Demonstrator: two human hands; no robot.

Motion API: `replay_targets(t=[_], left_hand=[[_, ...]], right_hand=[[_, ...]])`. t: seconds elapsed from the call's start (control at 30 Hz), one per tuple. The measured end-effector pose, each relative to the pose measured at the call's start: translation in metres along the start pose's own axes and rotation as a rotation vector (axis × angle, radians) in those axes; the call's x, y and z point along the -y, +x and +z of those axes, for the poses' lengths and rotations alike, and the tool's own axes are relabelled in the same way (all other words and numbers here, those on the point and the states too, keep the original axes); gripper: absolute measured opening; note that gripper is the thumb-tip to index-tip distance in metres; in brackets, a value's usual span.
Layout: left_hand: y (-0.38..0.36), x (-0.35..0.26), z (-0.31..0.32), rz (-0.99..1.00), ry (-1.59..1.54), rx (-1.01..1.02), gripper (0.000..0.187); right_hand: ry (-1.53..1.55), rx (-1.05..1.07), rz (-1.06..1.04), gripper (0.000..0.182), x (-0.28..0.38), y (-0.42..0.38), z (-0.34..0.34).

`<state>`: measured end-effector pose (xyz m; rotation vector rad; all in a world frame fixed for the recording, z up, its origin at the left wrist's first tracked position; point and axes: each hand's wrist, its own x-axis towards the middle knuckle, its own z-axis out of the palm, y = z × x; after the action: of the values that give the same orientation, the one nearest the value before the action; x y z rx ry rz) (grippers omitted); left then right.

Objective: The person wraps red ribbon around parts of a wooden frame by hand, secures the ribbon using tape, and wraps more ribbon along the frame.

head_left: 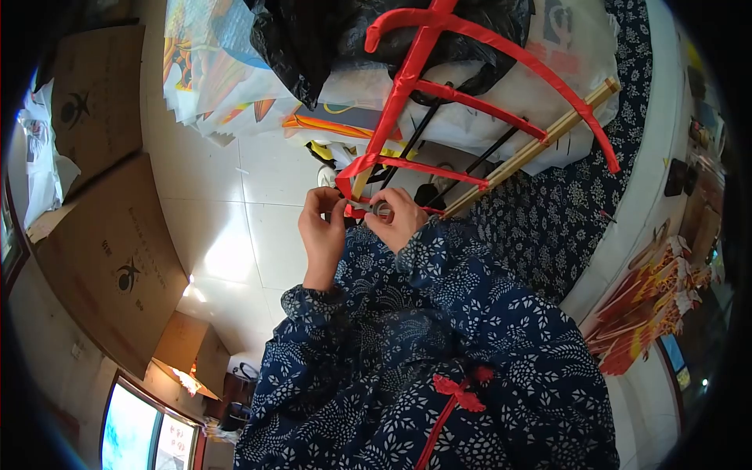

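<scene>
Nearest the camera, the blue floral jacket (439, 345) fills the lower view, and both sleeves reach up to the work. The left hand (323, 219) is closed, pinching the bottom corner of the kite frame (439, 102) where the red tape (407, 74) folds round the bamboo. The right hand (397, 218) is curled shut around what looks like a small tape roll (382, 208), touching the same corner.

To do this well, I judge the left pinch should hold the joint steady while the right draws tape taut and flat, wrapping close to the crossing so nothing slackens or creases.

The frame rises away from the hands, its long bamboo stick (540, 145) slanting up to the right over the patterned cloth (548, 219). Its far tips lie close to the black bag (313, 39) and white sheets (540, 86), so turning it risks a snag. Open room lies left, on the tiled floor (227, 235), short of the cardboard boxes (110, 258).
</scene>
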<state>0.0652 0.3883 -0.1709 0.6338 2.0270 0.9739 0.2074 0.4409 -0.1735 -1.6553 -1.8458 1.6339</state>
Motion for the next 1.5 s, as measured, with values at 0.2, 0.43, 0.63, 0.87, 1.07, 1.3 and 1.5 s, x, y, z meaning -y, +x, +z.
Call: replay_targets(t=[0.2, 0.43, 0.63, 0.87, 1.07, 1.3, 1.5], left_hand=[[0.013, 0.009, 0.044, -0.041, -0.148, -0.012, 0.018], [0.059, 0.011, 0.064, 0.094, 0.069, -0.029, 0.018], [0.067, 0.011, 0.067, 0.121, 0.12, -0.033, 0.018], [0.056, 0.012, 0.054, 0.135, 0.08, -0.009, 0.018], [0.005, -0.014, 0.005, 0.04, -0.152, 0.071, 0.018], [-0.058, -0.035, -0.017, -0.335, -0.326, 0.357, 0.022], [-0.095, -0.069, 0.034, -0.443, -0.242, 0.498, 0.032]], right_hand=[[-0.332, -0.036, 0.001, 0.021, -0.035, 0.039, -0.018], [-0.534, -0.045, -0.002, 0.02, -0.039, 0.082, 0.001], [-0.589, -0.061, 0.044, 0.019, -0.032, 0.087, 0.01], [-0.578, -0.078, -0.105, 0.02, -0.036, 0.078, 0.004], [-0.009, 0.049, 0.049, 0.022, 0.018, -0.002, -0.016], [0.551, 0.201, 0.261, 0.031, 0.002, -0.072, -0.032], [0.974, 0.117, 0.188, 0.038, 0.016, -0.098, -0.139]])
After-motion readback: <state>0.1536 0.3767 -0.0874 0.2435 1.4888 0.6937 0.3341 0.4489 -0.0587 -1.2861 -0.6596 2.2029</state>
